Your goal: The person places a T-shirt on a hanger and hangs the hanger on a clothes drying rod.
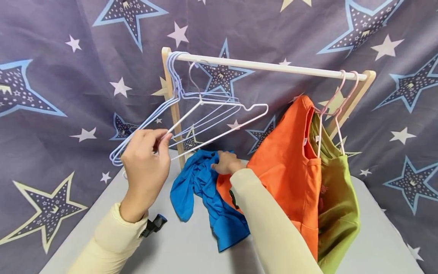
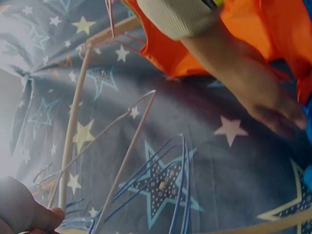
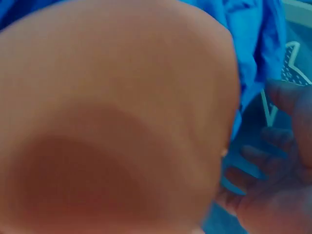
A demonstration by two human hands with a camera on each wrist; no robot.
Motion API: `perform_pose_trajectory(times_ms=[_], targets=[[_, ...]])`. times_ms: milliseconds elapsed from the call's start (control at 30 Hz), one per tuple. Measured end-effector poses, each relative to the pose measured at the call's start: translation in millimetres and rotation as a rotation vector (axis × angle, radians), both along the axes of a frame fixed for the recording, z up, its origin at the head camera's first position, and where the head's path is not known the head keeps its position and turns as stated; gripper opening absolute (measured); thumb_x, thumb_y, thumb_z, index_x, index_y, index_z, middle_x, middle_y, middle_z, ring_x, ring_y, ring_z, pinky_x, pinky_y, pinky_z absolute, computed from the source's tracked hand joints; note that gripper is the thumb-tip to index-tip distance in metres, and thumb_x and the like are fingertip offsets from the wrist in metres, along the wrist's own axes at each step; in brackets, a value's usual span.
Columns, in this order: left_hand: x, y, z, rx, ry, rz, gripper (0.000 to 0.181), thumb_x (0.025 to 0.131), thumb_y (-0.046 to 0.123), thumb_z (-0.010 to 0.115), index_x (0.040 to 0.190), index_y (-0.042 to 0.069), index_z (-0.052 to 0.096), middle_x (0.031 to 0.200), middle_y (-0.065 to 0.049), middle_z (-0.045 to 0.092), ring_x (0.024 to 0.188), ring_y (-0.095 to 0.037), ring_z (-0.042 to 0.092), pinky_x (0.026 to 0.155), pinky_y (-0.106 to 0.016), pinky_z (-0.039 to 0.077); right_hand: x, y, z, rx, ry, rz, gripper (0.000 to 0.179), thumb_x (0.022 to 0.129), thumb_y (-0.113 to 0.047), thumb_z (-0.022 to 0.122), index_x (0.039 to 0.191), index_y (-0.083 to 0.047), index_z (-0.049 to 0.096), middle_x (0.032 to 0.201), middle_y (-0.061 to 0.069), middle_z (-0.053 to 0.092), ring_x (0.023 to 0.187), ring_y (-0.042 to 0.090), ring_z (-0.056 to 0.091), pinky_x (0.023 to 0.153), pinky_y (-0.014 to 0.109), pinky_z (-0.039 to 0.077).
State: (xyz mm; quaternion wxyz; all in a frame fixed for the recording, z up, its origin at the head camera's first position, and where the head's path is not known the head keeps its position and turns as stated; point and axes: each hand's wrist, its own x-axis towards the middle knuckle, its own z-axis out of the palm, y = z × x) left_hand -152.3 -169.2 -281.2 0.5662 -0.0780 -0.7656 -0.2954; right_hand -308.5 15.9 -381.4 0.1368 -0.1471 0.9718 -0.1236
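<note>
My left hand [image 1: 147, 156] pinches the left arm of a white wire hanger [image 1: 219, 131] between thumb and fingers. This hanger's hook is close to the rail; whether it touches cannot be told. Low in the middle, my right hand [image 1: 228, 161] touches the top of a crumpled blue garment [image 1: 202, 179] on the table. Its fingertips are partly hidden, and its grip is unclear. In the left wrist view the right hand [image 2: 265, 97] is blurred beside the blue cloth. Only part of the blue garment [image 3: 248, 44] shows past skin in the right wrist view.
Several light-blue hangers [image 1: 143, 121] hang at the left end of the white rail [image 1: 260, 65]. At the right end, an orange garment [image 1: 284, 167] and a green garment [image 1: 338, 201] hang on pink hangers. A grey table [image 1: 181, 247] lies beneath; star-printed cloth [image 1: 85, 95] forms the backdrop.
</note>
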Motion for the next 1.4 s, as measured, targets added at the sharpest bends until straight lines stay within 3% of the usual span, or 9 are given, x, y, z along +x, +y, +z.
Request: perform_pose_trajectory(times_ms=[100, 267, 400, 600, 867, 1000, 1167, 1300, 1400], targets=[[2.2, 4.6, -9.1, -0.012, -0.016, -0.014, 0.015, 0.095, 0.010, 0.073, 0.098, -0.004, 0.077, 0.087, -0.017, 0.067, 0.072, -0.029, 0.062, 0.062, -0.042, 0.051, 2.2, -5.6, -10.6, 0.028, -0.053, 0.010, 0.074, 0.103, -0.049, 0.056, 0.164, -0.021, 0.025, 0.164, 0.011, 0.034, 0.150, 0.041, 0.027, 0.118, 0.062, 0.027], [0.5, 9.3, -24.4, -0.033, -0.047, -0.037, 0.012, 0.092, 0.007, 0.076, 0.097, -0.004, 0.076, 0.086, -0.016, 0.066, 0.070, -0.028, 0.061, 0.060, -0.041, 0.051, 4.9, -10.0, -22.4, 0.001, -0.085, -0.010, 0.073, 0.103, -0.053, 0.053, 0.164, -0.028, 0.023, 0.162, 0.011, 0.038, 0.147, 0.043, 0.029, 0.117, 0.063, 0.026], [-3.0, 11.3, -34.1, -0.036, -0.075, -0.054, 0.011, 0.092, 0.007, 0.076, 0.098, -0.003, 0.076, 0.087, -0.015, 0.066, 0.071, -0.026, 0.060, 0.061, -0.038, 0.049, 6.6, -10.6, -28.9, 0.005, -0.058, -0.018, 0.063, 0.103, -0.053, 0.054, 0.159, -0.027, 0.039, 0.158, 0.012, 0.043, 0.141, 0.043, 0.034, 0.115, 0.063, 0.028], [-10.2, 16.5, -41.8, -0.013, -0.089, -0.066, 0.011, 0.091, 0.006, 0.076, 0.098, -0.002, 0.077, 0.087, -0.014, 0.067, 0.071, -0.027, 0.061, 0.061, -0.040, 0.049, 10.6, -10.3, -33.9, 0.023, 0.040, -0.116, 0.046, 0.097, -0.051, 0.065, 0.129, -0.018, 0.071, 0.136, 0.013, 0.061, 0.131, 0.039, 0.043, 0.106, 0.063, 0.036], [-11.6, 11.3, -48.6, 0.022, -0.110, -0.024, 0.012, 0.091, 0.007, 0.077, 0.099, -0.003, 0.076, 0.086, -0.014, 0.065, 0.069, -0.026, 0.059, 0.061, -0.039, 0.048, 26.7, -15.0, -25.7, -0.008, 0.209, -0.153, 0.031, 0.095, -0.032, 0.067, 0.116, -0.009, 0.072, 0.121, 0.014, 0.065, 0.121, 0.038, 0.047, 0.097, 0.058, 0.041], [-13.0, 10.6, -50.9, 0.024, -0.113, -0.019, 0.013, 0.091, 0.007, 0.078, 0.098, -0.003, 0.076, 0.086, -0.014, 0.065, 0.069, -0.026, 0.059, 0.061, -0.039, 0.048, 36.7, -7.3, -21.6, -0.050, 0.216, -0.093, 0.014, 0.092, -0.025, 0.065, 0.090, -0.012, 0.071, 0.093, 0.008, 0.064, 0.110, 0.036, 0.048, 0.086, 0.052, 0.040], [-12.6, 9.4, -50.4, 0.029, -0.111, -0.015, 0.013, 0.092, 0.009, 0.077, 0.098, -0.002, 0.077, 0.086, -0.014, 0.065, 0.070, -0.025, 0.059, 0.061, -0.039, 0.049, 40.5, 4.8, -19.6, -0.115, 0.145, -0.050, 0.041, 0.098, -0.045, 0.060, 0.069, -0.016, 0.059, 0.078, 0.005, 0.059, 0.121, 0.040, 0.045, 0.097, 0.058, 0.038], [-12.1, 8.4, -50.9, 0.029, -0.127, -0.008, 0.015, 0.094, 0.012, 0.075, 0.100, -0.002, 0.077, 0.087, -0.014, 0.066, 0.071, -0.025, 0.060, 0.062, -0.038, 0.050, 34.0, 7.0, -27.4, -0.198, 0.164, -0.165, 0.055, 0.104, -0.051, 0.051, 0.064, -0.015, 0.060, 0.078, 0.007, 0.061, 0.117, 0.039, 0.052, 0.102, 0.064, 0.032], [-13.3, 10.1, -51.5, 0.036, -0.125, -0.010, 0.014, 0.092, 0.010, 0.077, 0.099, -0.002, 0.077, 0.087, -0.014, 0.066, 0.071, -0.025, 0.060, 0.062, -0.038, 0.050, 29.2, 7.6, -34.9, -0.228, 0.190, -0.273, 0.048, 0.100, -0.045, 0.062, 0.067, -0.010, 0.061, 0.075, 0.009, 0.059, 0.104, 0.036, 0.056, 0.094, 0.061, 0.032]])
